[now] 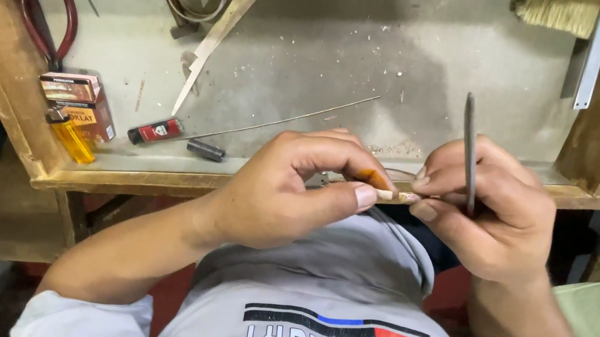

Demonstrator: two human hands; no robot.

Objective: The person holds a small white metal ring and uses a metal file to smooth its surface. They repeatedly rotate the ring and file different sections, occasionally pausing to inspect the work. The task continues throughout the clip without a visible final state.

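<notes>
The left hand (288, 191) is closed around a small pale wooden piece (392, 196), thumb and forefinger pinching it just off the near edge of the table (320, 57), above the person's lap. An orange-tinted bit shows under the forefinger. The right hand (491, 206) is clamped on a thin dark metal tool (469, 153), a slim file or blade by the look of it, whose free end stands up and away toward the far side while its lower end meets the wooden piece between the two thumbs.

The chief risk, as I judge it, is a slip. The piece is tiny and held only at the fingertips, so a push from the tool could skid off and catch the left thumb, which lies right beside the contact point. Too much pressure could also snap or splinter the thin wood. Held over the lap rather than over the table, a dropped piece would fall to the floor among the dust.

On the table to the left lie red-handled pliers (46, 25), a small carton (77, 100), a yellow lighter (71, 139) and a small red and black tube (156, 131); a long thin wire (284, 119) runs across the middle, near enough for a forearm to knock it.
</notes>
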